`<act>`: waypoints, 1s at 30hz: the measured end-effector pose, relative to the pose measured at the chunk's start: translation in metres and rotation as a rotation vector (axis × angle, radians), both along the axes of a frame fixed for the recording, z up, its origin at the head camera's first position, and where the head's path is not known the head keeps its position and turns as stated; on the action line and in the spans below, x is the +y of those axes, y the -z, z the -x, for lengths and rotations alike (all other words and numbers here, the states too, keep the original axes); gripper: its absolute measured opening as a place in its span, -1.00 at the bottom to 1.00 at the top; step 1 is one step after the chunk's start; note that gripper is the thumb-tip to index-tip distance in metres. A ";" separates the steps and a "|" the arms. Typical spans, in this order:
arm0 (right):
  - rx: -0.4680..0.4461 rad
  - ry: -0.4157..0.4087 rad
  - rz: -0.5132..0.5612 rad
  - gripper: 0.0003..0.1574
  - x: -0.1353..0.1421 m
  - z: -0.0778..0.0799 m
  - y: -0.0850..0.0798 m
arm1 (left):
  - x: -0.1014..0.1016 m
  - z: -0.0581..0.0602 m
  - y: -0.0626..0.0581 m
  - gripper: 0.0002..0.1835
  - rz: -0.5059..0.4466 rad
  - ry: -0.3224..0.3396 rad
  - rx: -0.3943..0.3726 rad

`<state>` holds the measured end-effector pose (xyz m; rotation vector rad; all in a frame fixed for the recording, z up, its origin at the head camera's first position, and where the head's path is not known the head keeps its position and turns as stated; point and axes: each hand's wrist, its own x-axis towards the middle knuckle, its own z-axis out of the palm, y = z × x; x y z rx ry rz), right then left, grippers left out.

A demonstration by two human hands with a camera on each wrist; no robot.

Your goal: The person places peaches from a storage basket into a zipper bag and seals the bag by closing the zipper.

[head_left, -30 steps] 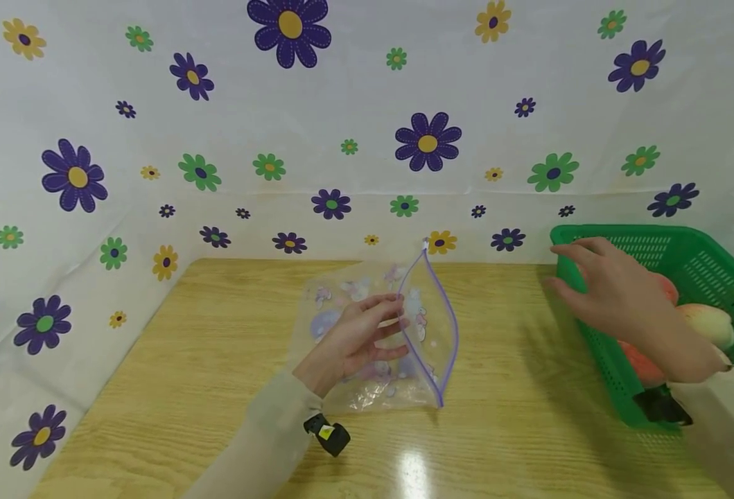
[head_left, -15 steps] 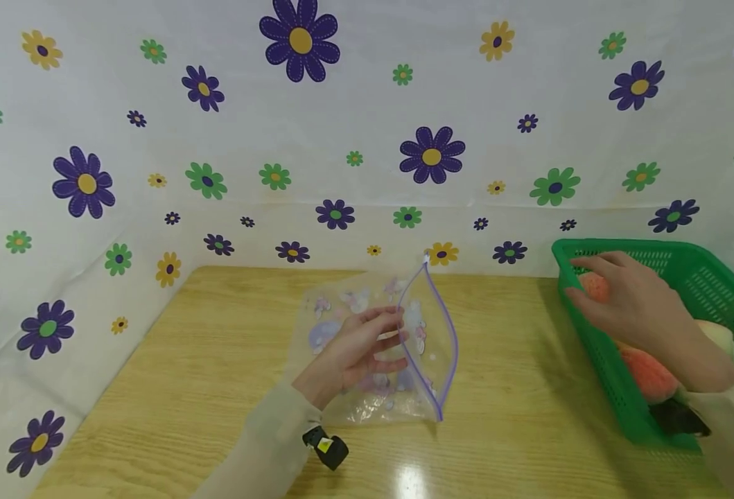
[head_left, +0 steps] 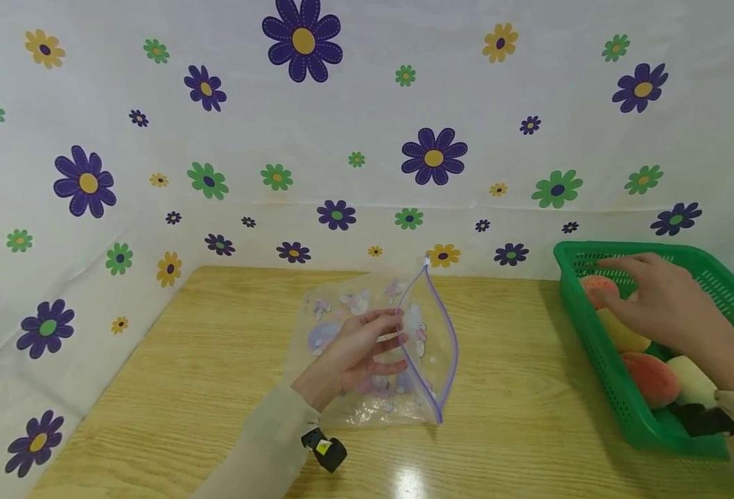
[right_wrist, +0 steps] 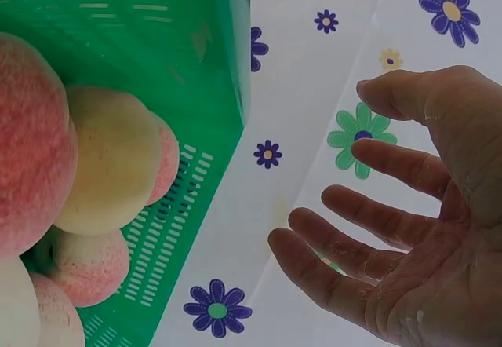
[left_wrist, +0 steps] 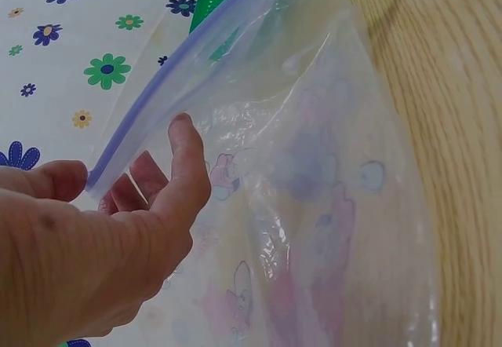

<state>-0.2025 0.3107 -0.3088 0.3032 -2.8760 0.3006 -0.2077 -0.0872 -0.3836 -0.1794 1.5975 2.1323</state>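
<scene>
My left hand (head_left: 357,353) pinches the purple zip edge of a clear zip bag (left_wrist: 314,174) printed with cartoon figures. The bag lies toward its closed side on the left, its mouth gaping to the right. In the left wrist view the thumb (left_wrist: 59,180) is on the zip edge, with fingertips showing behind the film. My right hand (head_left: 672,298) hovers over the green basket (head_left: 613,405), fingers spread and relaxed, holding nothing. Several red and pale yellow peaches (head_left: 650,380) lie in that basket; the right wrist view shows a yellow peach (right_wrist: 106,158) among them.
A wooden table (head_left: 504,388) bears the bag and the basket. Behind and to the left hangs a white flower-print cloth (head_left: 367,104). The bag's zip slider (head_left: 427,262) sits at the far end of its mouth.
My right hand has moved rightward and further over the basket, and more peaches have come into view. The left hand keeps its pinch on the zip bag. The head view has shifted slightly.
</scene>
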 end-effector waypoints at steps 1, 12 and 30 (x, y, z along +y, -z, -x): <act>-0.009 0.001 0.002 -0.39 0.002 0.000 0.000 | 0.000 0.000 0.000 -0.64 0.000 -0.001 0.000; -0.078 0.069 -0.031 -0.30 0.017 0.004 0.004 | -0.004 0.000 0.001 -0.60 -0.004 -0.005 0.003; -0.155 -0.057 -0.163 -0.37 0.040 0.019 0.011 | -0.008 0.000 0.001 -0.58 -0.007 -0.001 0.009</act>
